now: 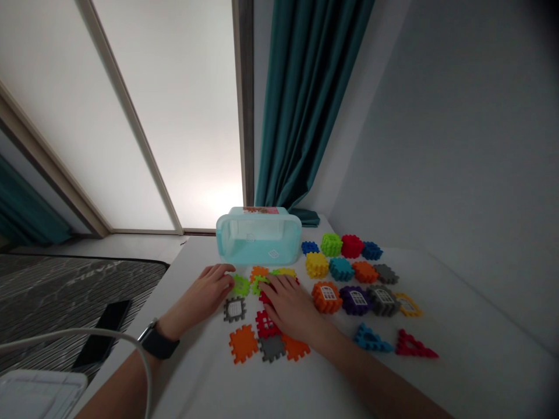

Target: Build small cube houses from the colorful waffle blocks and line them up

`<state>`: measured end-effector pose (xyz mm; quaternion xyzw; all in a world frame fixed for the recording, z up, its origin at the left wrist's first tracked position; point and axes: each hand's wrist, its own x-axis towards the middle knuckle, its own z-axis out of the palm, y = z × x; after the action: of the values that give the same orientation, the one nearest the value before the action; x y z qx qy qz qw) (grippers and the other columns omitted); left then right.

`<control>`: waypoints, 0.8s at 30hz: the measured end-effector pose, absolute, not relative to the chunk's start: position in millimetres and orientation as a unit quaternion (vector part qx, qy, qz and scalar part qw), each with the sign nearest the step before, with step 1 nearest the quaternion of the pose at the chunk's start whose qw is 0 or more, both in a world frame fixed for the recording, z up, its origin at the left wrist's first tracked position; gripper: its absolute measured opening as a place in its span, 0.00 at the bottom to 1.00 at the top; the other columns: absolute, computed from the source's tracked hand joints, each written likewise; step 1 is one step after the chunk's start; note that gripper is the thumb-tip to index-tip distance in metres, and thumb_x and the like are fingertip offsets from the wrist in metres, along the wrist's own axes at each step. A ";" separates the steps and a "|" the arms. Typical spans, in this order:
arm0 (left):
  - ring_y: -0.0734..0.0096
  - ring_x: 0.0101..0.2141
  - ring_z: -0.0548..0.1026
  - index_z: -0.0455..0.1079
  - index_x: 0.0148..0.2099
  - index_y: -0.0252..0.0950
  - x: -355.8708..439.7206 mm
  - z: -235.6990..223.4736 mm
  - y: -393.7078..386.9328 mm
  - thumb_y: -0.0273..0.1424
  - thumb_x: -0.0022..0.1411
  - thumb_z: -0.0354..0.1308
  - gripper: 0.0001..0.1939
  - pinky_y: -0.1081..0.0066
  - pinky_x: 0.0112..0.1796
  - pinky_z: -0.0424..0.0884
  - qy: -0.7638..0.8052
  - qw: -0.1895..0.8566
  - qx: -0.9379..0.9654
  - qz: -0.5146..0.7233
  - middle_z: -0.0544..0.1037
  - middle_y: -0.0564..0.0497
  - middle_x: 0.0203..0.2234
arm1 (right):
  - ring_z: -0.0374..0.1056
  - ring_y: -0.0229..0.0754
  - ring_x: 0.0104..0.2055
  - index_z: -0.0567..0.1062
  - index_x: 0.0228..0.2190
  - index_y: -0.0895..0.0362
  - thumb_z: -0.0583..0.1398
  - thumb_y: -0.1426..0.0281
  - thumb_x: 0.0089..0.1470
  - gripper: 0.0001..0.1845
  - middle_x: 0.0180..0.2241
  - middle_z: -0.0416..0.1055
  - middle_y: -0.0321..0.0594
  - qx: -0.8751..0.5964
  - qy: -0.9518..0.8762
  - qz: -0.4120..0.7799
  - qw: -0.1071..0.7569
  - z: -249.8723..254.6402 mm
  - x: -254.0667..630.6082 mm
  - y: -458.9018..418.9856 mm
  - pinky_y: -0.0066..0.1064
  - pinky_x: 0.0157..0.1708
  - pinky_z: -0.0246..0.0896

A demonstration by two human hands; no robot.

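Note:
My left hand [213,289], a dark watch on its wrist, rests on the white table with fingers apart. Its fingertips touch the edge of a lime green notched tile [241,285]. Laid flat with fingers spread, my right hand [290,304] covers part of the loose tiles. Another lime tile [258,284] shows by its fingertips, and a red window tile [266,325] lies beside its thumb. Around them are a grey window tile [234,309], an orange tile [243,344], a grey tile [272,348] and a second orange tile [296,347]. Tiles under my right palm are hidden.
A clear teal plastic bin [258,241] lies on its side at the back. Right of my hands stand tile stacks sorted by colour, such as an orange window stack [326,297]. Blue [371,338] and red [414,344] triangular pieces lie nearer. A white cable [109,333] crosses my left forearm.

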<state>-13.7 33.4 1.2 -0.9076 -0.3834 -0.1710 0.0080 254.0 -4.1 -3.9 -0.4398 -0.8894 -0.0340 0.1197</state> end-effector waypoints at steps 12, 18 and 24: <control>0.63 0.51 0.72 0.68 0.41 0.38 12.7 6.3 15.0 0.33 0.72 0.48 0.08 0.61 0.54 0.71 -0.379 -0.236 -0.827 -0.342 0.72 0.44 0.49 | 0.68 0.50 0.53 0.73 0.49 0.54 0.55 0.72 0.66 0.12 0.52 0.73 0.47 -0.386 -0.887 -0.051 0.247 1.3 246.4 -6.3 0.46 0.56 0.62; 0.66 0.44 0.75 0.64 0.42 0.39 27.4 2.0 4.3 0.34 0.73 0.47 0.08 0.64 0.47 0.74 -0.357 -0.336 -0.795 -0.357 0.75 0.46 0.42 | 0.70 0.48 0.45 0.75 0.39 0.55 0.51 0.75 0.66 0.13 0.39 0.76 0.45 -0.358 -0.862 0.034 0.358 -3.3 246.7 -6.3 0.43 0.50 0.66; 0.55 0.52 0.70 0.62 0.57 0.40 30.3 2.1 -2.8 0.34 0.65 0.59 0.20 0.53 0.55 0.67 -0.391 -0.115 -0.836 -0.367 0.73 0.42 0.51 | 0.74 0.44 0.38 0.71 0.41 0.54 0.53 0.70 0.64 0.08 0.36 0.77 0.40 -0.448 -0.687 0.326 0.471 -2.9 231.3 -3.2 0.35 0.39 0.72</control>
<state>30.3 -2.8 2.1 -0.8364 -0.3909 -0.3667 -0.1150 231.3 -3.2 -2.9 -0.4475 -0.6867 0.3260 0.4711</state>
